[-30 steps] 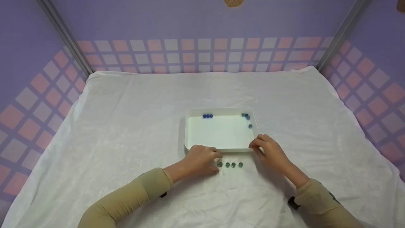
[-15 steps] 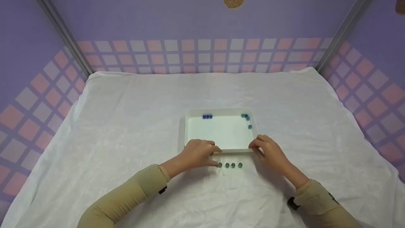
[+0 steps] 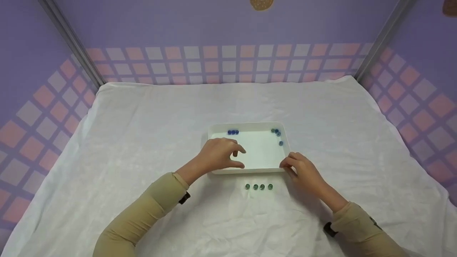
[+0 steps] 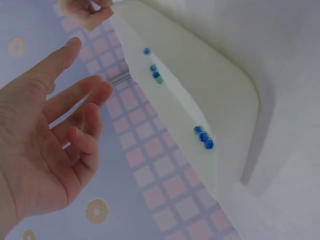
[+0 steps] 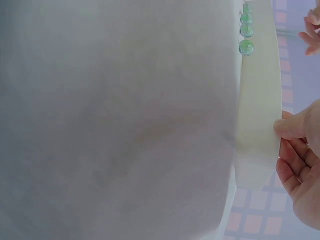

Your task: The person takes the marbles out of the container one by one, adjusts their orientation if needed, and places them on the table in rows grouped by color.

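Note:
A shallow white tray (image 3: 250, 171) lies on the white cloth. Over its left front part hovers my left hand (image 3: 218, 154), thumb and fingers spread apart with nothing between them; the left wrist view shows the same bare palm (image 4: 45, 155). At the tray's front right corner my right hand (image 3: 303, 170) pinches the rim between thumb and fingers, as the right wrist view (image 5: 300, 150) confirms. Inside, blue marbles (image 3: 233, 132) line the back wall at left. Several blue and green marbles (image 3: 278, 134) sit in the back right corner. In front of the tray, several green marbles (image 3: 262, 187) form a row.
White cloth (image 3: 160, 117) covers the table and is wrinkled near the front. Purple panels with pink and white squares (image 3: 228, 64) enclose the back and sides, joined by grey posts (image 3: 378, 43).
My left hand has risen from beside the leftmost green marble, forward over the tray, its fingers parting. My right hand stays at the rim. The green row has not visibly moved.

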`<state>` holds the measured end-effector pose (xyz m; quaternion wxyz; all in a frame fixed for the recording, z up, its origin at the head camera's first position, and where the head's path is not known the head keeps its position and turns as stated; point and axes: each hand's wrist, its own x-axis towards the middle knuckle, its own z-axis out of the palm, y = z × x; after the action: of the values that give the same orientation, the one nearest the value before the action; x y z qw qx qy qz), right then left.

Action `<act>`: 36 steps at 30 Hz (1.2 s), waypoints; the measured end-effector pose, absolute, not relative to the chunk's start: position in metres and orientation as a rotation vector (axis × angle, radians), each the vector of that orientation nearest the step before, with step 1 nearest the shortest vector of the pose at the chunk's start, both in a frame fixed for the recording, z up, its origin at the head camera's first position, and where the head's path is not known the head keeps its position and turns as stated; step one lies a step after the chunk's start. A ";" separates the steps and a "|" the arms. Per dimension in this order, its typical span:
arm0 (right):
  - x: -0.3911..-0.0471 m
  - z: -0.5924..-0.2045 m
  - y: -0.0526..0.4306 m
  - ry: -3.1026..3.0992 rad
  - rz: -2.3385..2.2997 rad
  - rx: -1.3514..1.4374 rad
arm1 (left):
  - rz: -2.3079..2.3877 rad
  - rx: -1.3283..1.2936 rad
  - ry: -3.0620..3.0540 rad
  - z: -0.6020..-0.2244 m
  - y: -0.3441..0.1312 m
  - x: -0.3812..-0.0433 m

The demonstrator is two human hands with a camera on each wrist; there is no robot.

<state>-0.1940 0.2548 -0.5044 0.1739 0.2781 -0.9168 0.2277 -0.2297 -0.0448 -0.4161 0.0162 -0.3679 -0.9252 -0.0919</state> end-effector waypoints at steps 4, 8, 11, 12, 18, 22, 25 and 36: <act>-0.195 -0.505 0.254 -2.600 0.659 0.781 | -0.278 -1.109 -2.916 -0.407 -0.044 -0.241; -0.196 -0.507 0.253 -2.594 0.651 0.772 | -0.324 -1.088 -2.966 -0.400 -0.042 -0.256; -0.197 -0.507 0.253 -2.587 0.642 0.776 | -0.388 -1.062 -2.995 -0.394 -0.041 -0.269; -0.197 -0.508 0.253 -2.587 0.637 0.777 | -0.412 -1.052 -3.002 -0.392 -0.040 -0.273; -0.197 -0.508 0.253 -2.573 0.626 0.796 | -0.485 -1.042 -2.997 -0.385 -0.029 -0.300; -0.197 -0.507 0.254 -2.575 0.639 0.787 | -0.500 -1.055 -2.986 -0.387 -0.017 -0.316; -0.197 -0.506 0.254 -2.592 0.649 0.768 | -0.512 -1.072 -2.961 -0.390 -0.008 -0.327; -0.198 -0.508 0.253 -2.543 0.617 0.810 | -0.486 -1.117 -2.888 -0.416 0.018 -0.360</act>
<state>-0.1975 0.2531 -0.5084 0.1999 0.2897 -0.9097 0.2205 -0.3603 0.0181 -0.4158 0.0037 -0.3564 -0.9213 -0.1551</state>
